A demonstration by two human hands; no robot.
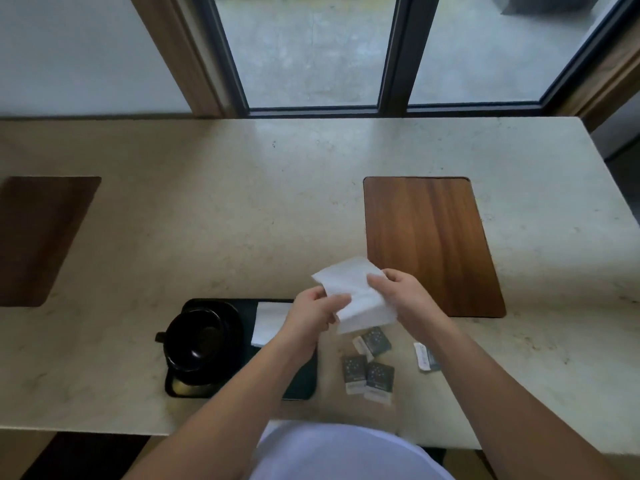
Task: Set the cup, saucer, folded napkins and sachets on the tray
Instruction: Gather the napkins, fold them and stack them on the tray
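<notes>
A black tray [194, 389] lies near the counter's front edge. On its left part a black cup [195, 337] stands on a black saucer [232, 315]. A folded white napkin [268, 322] lies on the tray to the right of the cup. Both hands hold a second white napkin [356, 292] in the air just right of the tray: my left hand [311, 311] pinches its left edge, my right hand [403, 294] pinches its right edge. Several dark sachets [369, 370] lie on the counter under the napkin, and one more sachet [427, 356] lies partly under my right forearm.
The pale stone counter [242, 202] has a wooden inlay panel [429, 244] to the right behind my hands and another wooden panel [38, 237] at the far left. A window with dark frames [394, 53] rises behind the counter.
</notes>
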